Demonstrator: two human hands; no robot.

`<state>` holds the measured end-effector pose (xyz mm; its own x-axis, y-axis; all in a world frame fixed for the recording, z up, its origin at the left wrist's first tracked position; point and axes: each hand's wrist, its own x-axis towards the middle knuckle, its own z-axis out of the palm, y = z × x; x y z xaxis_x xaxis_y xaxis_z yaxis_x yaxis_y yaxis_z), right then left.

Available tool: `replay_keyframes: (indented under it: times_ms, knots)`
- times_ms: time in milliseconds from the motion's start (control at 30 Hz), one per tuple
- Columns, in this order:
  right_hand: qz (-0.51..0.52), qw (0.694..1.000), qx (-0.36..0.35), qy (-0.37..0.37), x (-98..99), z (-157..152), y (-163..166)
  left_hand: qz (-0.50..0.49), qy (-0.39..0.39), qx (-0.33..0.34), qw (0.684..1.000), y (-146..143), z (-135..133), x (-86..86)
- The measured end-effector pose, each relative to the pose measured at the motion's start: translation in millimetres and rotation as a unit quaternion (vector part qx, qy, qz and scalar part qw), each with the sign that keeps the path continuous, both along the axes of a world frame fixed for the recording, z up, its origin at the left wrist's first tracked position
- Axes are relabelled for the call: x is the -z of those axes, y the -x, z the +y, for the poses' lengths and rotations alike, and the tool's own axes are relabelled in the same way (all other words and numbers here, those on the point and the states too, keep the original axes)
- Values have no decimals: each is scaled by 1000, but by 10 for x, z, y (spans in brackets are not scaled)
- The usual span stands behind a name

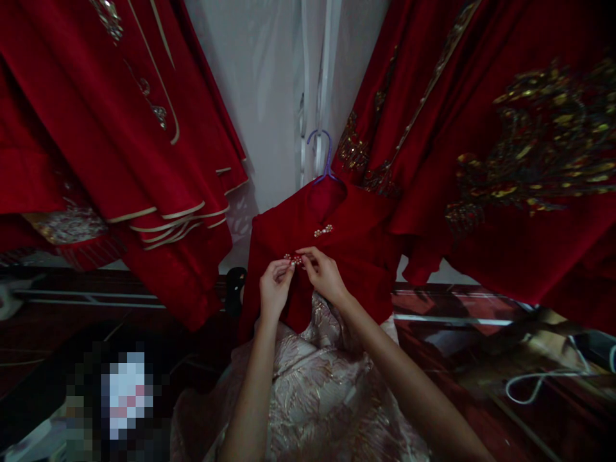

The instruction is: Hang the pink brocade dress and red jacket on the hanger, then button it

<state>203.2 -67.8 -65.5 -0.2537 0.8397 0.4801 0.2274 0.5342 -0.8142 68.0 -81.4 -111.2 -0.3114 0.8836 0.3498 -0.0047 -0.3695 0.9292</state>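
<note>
A red jacket [356,218] hangs in front of me on a purple hanger [328,157]. Near its collar sits a beaded clasp [323,230], with its two halves side by side. Lower down the front is a second beaded clasp [295,260], partly covered by my fingers. My left hand [274,282] pinches it from the left, thumb against fingers. From the right, my right hand [321,273] closes its fingertips on the same clasp. Pale brocade fabric [332,391] with a shiny pattern spreads beneath my forearms.
Red garments with pale piping [158,160] hang at the left. A red garment with gold embroidery [539,141] hangs at the right. Behind the hanger are pale doors [260,64]. A dark shoe [235,289] lies left of the jacket, and a white cable [529,391] lies at lower right.
</note>
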Motion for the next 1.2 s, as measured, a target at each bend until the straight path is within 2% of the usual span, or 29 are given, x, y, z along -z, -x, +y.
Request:
replay_keyframes:
  times_ms: [67,133,267,333,433,567,700,800,833,867,900,967,1033,1100,1200]
  knots:
    - [23,998,-44,45,42,-30,-170,28,29,14,999,57,30,62]
    - [26,996,-49,72,153,-84,-413,68,73,43,994,133,46,126]
    - [5,995,27,92,507,-221,-897,89,136,95,982,206,8,171]
    - [12,992,53,111,660,-288,-999,92,151,150,973,163,-44,136]
    - [-10,994,44,101,777,-371,-921,124,164,255,945,35,-139,38]
    - [-32,996,11,81,807,-429,-669,195,158,375,892,-126,-241,-78]
    - [-80,993,66,65,819,-420,-610,237,175,430,854,-191,-311,-93]
    - [-137,986,85,53,800,-410,-679,252,223,510,792,-178,-357,-106]
    - [-151,984,82,46,788,-411,-704,253,231,521,782,-161,-363,-120]
    - [-161,983,78,37,775,-415,-723,253,229,510,789,-136,-360,-136]
    - [-166,983,74,29,763,-420,-736,252,217,478,813,-103,-348,-151]
    - [-166,984,67,20,744,-433,-740,248,172,370,879,-11,-300,-163]
    - [-160,985,68,16,738,-441,-722,243,128,253,928,97,-238,-133]
    - [-154,985,76,9,740,-442,-698,247,108,180,946,182,-189,-65]
    - [-145,985,92,-5,733,-438,-687,269,107,167,943,179,-166,60]
